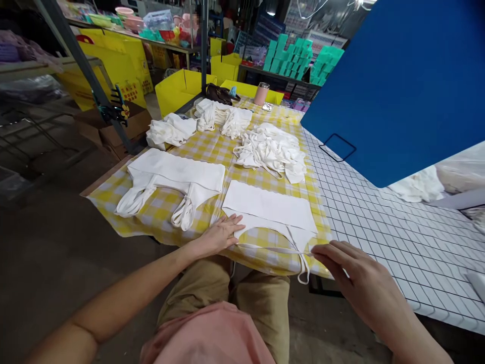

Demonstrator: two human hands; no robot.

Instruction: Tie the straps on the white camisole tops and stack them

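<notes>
A white cloth piece with thin straps (270, 208) lies flat near the front edge of a table covered in yellow checked cloth (212, 146). My left hand (222, 233) rests flat on its left lower corner, fingers spread. My right hand (350, 270) touches the strap end at the cloth's right lower corner, fingers stretched together. To the left lies a stack of the same white pieces (174, 177), straps hanging toward me.
Loose heaps of white cloth (273, 149) lie further back, with a pink cup (261, 93) beyond. A white gridded board (397, 232) adjoins the table on the right, under a blue panel (401, 81). Yellow boxes (178, 88) and a metal post (204, 48) stand behind.
</notes>
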